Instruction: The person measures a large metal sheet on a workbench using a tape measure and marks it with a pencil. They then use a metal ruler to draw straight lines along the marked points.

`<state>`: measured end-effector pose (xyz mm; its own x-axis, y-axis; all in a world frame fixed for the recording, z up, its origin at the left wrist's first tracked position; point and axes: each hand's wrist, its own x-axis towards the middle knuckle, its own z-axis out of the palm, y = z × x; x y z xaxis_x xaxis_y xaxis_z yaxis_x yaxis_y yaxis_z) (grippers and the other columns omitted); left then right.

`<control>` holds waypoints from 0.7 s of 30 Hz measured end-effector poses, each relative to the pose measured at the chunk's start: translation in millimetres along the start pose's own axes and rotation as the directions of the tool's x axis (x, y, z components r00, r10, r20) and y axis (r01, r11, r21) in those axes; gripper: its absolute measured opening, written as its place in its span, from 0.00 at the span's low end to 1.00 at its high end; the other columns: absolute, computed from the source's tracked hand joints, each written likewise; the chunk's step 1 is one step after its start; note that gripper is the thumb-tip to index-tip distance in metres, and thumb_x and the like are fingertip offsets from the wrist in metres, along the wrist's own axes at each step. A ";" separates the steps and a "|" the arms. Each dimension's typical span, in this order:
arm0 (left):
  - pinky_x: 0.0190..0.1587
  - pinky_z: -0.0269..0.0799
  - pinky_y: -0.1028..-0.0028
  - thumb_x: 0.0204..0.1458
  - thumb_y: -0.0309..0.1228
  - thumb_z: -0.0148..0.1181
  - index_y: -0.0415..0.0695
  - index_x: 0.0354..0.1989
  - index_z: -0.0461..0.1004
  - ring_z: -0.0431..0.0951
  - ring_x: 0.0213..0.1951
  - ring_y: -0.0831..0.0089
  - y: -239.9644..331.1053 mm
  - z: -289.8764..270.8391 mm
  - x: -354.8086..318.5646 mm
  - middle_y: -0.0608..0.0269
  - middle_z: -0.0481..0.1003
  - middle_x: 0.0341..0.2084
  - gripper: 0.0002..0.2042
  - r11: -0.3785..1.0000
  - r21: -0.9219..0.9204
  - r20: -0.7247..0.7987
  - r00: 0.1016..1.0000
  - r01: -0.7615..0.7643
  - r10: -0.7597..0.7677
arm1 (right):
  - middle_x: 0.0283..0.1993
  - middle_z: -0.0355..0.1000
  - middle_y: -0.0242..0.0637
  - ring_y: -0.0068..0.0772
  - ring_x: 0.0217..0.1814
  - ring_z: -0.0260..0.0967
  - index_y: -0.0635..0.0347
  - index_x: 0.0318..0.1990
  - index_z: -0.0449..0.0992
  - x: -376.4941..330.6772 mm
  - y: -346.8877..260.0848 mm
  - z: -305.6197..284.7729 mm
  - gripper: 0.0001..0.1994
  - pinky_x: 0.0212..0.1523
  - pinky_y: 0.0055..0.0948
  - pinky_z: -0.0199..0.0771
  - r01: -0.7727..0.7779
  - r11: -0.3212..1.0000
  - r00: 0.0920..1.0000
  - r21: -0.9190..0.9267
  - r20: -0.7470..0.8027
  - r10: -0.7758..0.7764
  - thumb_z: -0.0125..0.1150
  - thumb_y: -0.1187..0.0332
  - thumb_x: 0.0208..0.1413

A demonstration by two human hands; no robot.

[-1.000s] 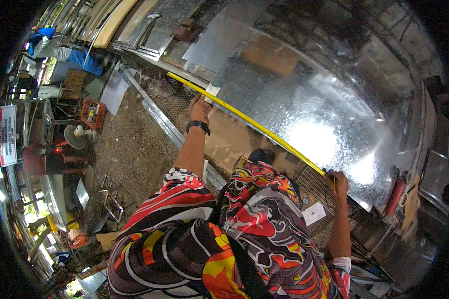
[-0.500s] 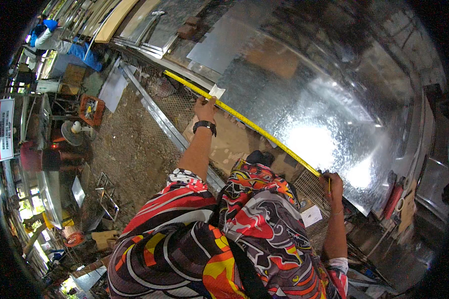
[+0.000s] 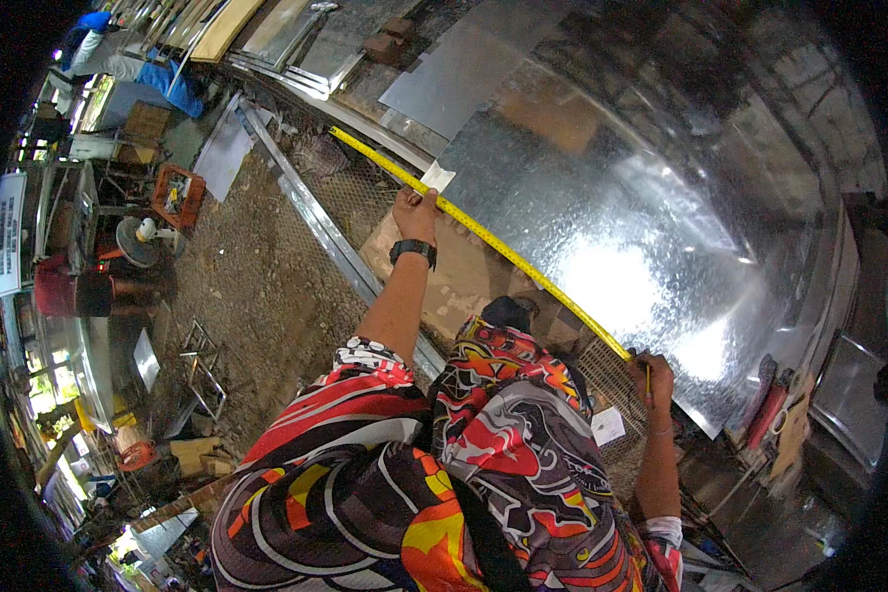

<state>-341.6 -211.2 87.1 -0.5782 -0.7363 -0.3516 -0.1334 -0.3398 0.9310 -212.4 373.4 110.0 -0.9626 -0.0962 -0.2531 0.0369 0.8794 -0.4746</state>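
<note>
A yellow tape measure blade (image 3: pixel 523 264) stretches diagonally along the near edge of a large shiny metal sheet (image 3: pixel 523 187). My left hand (image 3: pixel 416 215), with a dark watch on its wrist, is closed on the blade at the sheet's far-left corner. Past these fingers the blade runs on to a loose-looking end at the upper left. At the near-right end, my right hand (image 3: pixel 653 379) is closed around the tape, and a thin yellow pencil-like stick (image 3: pixel 647 381) shows at its fingers. No tape case can be made out. A small whitish piece (image 3: pixel 438 178) lies beside my left fingertips.
A long metal channel (image 3: pixel 311 212) lies on the dirt floor to the left, by wire mesh and brown board (image 3: pixel 444 266). A fan (image 3: pixel 140 241) and orange crate (image 3: pixel 179 195) stand farther left. At the far upper left is another person (image 3: pixel 168 87) in blue.
The head view has shifted slightly. Both hands keep hold of the tape, which still lies along the sheet's edge; my right hand has turned a little.
</note>
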 end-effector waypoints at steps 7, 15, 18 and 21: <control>0.27 0.69 0.72 0.56 0.18 0.66 0.34 0.55 0.69 0.69 0.24 0.77 5.4 4.7 -3.3 0.68 0.70 0.27 0.19 0.999 0.016 -0.057 0.998 0.038 -0.037 | 0.34 0.77 0.46 0.48 0.37 0.79 0.58 0.38 0.85 -0.4 -37.0 -11.3 0.12 0.41 0.39 0.79 -0.197 0.920 0.980 0.339 0.056 0.189 0.76 0.64 0.48; 0.28 0.75 0.69 0.55 0.18 0.67 0.39 0.51 0.69 0.73 0.25 0.74 23.8 5.0 4.1 0.64 0.73 0.28 0.18 0.984 0.044 -0.114 0.980 0.172 -0.166 | 0.35 0.78 0.43 0.45 0.37 0.79 0.58 0.40 0.85 1.6 -10.3 9.6 0.12 0.40 0.37 0.78 -0.091 0.972 0.996 0.218 0.024 0.088 0.77 0.68 0.47; 0.27 0.78 0.65 0.52 0.17 0.68 0.41 0.51 0.69 0.75 0.25 0.72 26.4 4.8 11.0 0.59 0.76 0.30 0.19 0.952 0.003 -0.123 0.945 0.306 -0.304 | 0.37 0.78 0.44 0.44 0.38 0.79 0.59 0.42 0.84 0.9 -13.0 7.3 0.14 0.40 0.37 0.79 -0.150 0.957 0.989 0.249 0.055 0.140 0.77 0.69 0.47; 0.32 0.79 0.63 0.54 0.20 0.66 0.41 0.52 0.69 0.76 0.31 0.69 8.4 -1.6 33.9 0.57 0.78 0.35 0.18 0.911 -0.031 -0.099 0.906 0.411 -0.412 | 0.39 0.78 0.46 0.44 0.40 0.79 0.60 0.46 0.84 -9.3 -21.1 2.8 0.17 0.41 0.36 0.78 0.000 0.997 1.000 0.083 0.008 -0.001 0.77 0.70 0.48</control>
<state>-361.0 -240.0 82.9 -0.3891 -0.5848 -0.7118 -0.3342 -0.6304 0.7007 -203.5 354.5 120.1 -0.9606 -0.1007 -0.2590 0.0585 0.8378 -0.5429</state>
